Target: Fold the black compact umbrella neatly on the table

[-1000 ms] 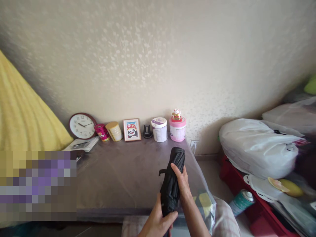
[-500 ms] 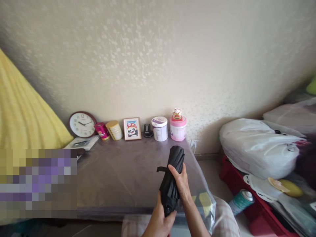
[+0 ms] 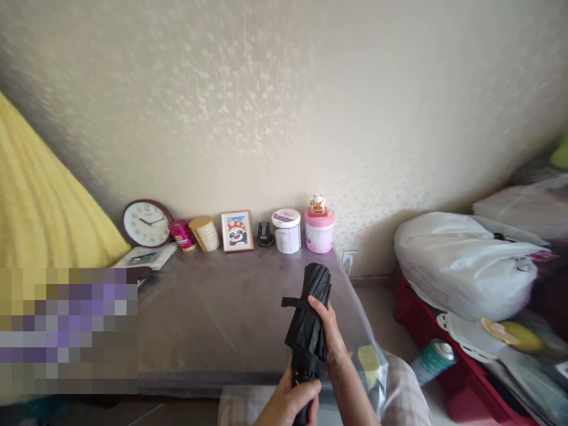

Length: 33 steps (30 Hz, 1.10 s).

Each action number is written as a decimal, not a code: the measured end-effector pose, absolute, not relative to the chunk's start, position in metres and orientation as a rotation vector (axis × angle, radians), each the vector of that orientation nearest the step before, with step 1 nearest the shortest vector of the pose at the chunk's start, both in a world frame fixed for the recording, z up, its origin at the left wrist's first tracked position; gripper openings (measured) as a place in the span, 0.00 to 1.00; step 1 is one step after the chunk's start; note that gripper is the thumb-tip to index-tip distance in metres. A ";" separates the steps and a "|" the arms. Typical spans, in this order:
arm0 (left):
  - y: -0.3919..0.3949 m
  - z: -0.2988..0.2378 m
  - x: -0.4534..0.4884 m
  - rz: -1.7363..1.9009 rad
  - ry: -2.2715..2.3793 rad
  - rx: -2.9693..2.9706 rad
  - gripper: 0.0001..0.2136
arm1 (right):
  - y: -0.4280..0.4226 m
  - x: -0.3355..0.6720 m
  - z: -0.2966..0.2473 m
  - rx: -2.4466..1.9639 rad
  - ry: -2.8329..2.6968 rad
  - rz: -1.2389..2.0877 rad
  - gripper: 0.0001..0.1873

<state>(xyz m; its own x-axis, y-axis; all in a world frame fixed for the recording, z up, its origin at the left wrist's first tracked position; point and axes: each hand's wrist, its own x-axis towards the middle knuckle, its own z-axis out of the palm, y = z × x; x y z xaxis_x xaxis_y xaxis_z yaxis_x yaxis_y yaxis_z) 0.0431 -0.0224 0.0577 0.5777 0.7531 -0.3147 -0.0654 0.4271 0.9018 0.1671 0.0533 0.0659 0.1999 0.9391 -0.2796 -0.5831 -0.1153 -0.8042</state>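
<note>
Head view: the labels on the white tin (image 3: 286,232) and pink tin (image 3: 319,231) by the wall are too tiny to read. The left hand (image 3: 290,402), half cut off at the bottom edge, is closed round the handle of the folded black umbrella (image 3: 308,319). The right hand (image 3: 331,340) wraps the canopy just above, over the table (image 3: 213,313)'s front right corner.

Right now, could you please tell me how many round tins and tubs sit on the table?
4: a red tin beside the clock, a gold tin next to it, then a white tub and a pink tub further right. The blurred patch may hide more.
</note>
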 end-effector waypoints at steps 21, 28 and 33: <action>-0.014 0.058 0.038 0.605 1.052 1.261 0.37 | 0.059 0.161 0.058 -1.078 -0.476 1.314 0.24; -0.010 0.036 0.046 0.555 1.382 1.367 0.38 | 0.070 0.164 0.045 -1.180 -0.523 1.149 0.27; -0.001 0.054 0.025 0.621 1.171 1.512 0.40 | 0.073 0.164 0.041 -1.185 -0.460 1.190 0.26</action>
<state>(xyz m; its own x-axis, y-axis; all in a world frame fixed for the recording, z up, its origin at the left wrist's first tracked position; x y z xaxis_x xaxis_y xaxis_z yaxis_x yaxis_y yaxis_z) 0.0253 -0.0005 0.0540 0.3801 0.9040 -0.1958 0.3449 0.0579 0.9369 0.1639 0.0727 0.0411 0.3721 0.8839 -0.2834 -0.4632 -0.0877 -0.8819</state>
